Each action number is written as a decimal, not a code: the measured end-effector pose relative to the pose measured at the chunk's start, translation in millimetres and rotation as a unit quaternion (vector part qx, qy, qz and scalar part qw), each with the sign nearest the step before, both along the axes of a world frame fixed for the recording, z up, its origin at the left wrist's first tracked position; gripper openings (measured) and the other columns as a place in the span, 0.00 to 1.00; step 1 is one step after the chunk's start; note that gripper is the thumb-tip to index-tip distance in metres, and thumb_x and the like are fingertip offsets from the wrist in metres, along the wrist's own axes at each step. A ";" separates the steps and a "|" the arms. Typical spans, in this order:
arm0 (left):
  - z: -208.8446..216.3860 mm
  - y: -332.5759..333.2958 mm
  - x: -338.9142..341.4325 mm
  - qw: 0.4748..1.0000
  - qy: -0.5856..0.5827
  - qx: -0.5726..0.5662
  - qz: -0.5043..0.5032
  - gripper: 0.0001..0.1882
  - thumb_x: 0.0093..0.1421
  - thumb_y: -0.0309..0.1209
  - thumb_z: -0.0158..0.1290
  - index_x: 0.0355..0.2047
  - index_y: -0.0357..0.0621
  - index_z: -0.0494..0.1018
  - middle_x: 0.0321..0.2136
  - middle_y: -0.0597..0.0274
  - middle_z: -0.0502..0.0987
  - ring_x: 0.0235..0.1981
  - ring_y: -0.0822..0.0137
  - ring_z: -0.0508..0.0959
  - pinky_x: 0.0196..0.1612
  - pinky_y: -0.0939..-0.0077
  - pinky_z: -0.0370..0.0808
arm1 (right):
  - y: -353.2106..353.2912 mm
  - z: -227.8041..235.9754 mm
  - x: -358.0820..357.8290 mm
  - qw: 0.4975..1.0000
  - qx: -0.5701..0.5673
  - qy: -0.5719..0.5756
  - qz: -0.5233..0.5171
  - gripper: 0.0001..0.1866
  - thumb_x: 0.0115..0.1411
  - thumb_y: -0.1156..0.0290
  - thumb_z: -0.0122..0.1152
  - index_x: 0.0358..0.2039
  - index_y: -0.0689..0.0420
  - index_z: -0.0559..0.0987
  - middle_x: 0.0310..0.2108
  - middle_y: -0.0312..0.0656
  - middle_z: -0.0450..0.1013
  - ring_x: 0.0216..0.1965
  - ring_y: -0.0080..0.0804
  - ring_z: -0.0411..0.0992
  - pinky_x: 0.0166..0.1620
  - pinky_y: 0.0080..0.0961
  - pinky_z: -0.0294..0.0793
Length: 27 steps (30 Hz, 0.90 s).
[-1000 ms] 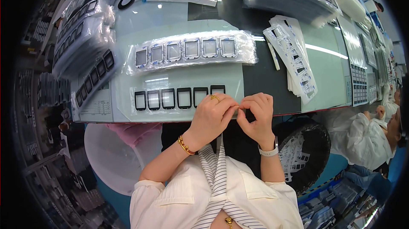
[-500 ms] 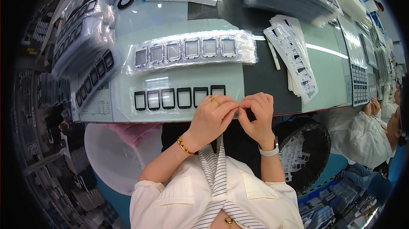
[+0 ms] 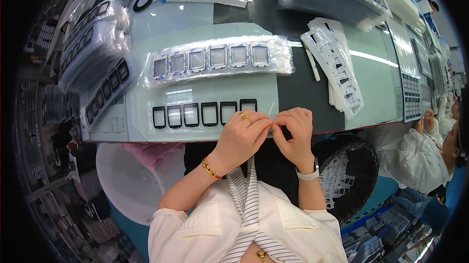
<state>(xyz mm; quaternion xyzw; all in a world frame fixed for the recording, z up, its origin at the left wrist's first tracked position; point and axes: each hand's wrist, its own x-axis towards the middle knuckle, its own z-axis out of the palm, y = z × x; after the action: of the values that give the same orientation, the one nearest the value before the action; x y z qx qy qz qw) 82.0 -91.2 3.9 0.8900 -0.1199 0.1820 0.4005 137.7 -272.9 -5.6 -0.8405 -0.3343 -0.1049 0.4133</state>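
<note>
Pinched fingertips of the left hand point(image 3: 243, 135) and right hand point(image 3: 296, 135) meet; whether they grip anything, I cannot tell. It seems fine two-handed work, next calling for steadiness. Black rectangular frames point(image 3: 209, 125) lie just beside the left hand.

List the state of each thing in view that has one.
Left hand, fingertips pinched
Right hand, pinched beside it
Black frames, in a row, rightmost partly hidden
Clear plastic strip, lying flat
White cut-out strips, piled askew
White stick, lying flat
Black ring, lying flat
Black-lined bin, open, holding white scraps
Pink cloth, crumpled
</note>
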 end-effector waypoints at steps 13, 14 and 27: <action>-0.7 -0.3 -1.5 1.000 0.014 -0.012 0.003 0.08 0.56 0.20 0.64 0.37 0.40 0.81 0.37 0.61 0.83 0.36 0.58 0.82 0.42 0.65 0.78 | -0.7 -2.6 0.5 1.000 0.003 -0.002 0.003 0.08 0.49 0.74 0.68 0.29 0.53 0.78 0.32 0.31 0.78 0.36 0.32 0.73 0.48 0.36 0.64; -0.5 -0.4 -1.4 1.000 0.015 -0.012 0.003 0.08 0.56 0.20 0.64 0.37 0.40 0.81 0.37 0.61 0.83 0.36 0.58 0.82 0.42 0.65 0.78 | -0.7 -2.9 0.6 1.000 0.003 -0.001 0.003 0.08 0.49 0.74 0.68 0.29 0.53 0.78 0.32 0.31 0.78 0.36 0.32 0.73 0.48 0.36 0.64; -1.5 -1.6 -2.1 1.000 0.010 -0.007 0.006 0.08 0.56 0.20 0.64 0.36 0.41 0.81 0.37 0.62 0.83 0.36 0.58 0.82 0.42 0.64 0.78 | 0.2 -4.1 0.4 1.000 0.007 -0.012 0.003 0.08 0.48 0.75 0.68 0.28 0.53 0.77 0.31 0.31 0.78 0.35 0.32 0.73 0.48 0.36 0.64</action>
<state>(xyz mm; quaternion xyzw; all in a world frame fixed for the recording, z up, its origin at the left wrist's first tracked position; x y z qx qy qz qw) 79.8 -92.8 2.3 0.8899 -0.1095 0.1759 0.4064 138.1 -272.7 -9.7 -0.8351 -0.3416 -0.1161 0.4152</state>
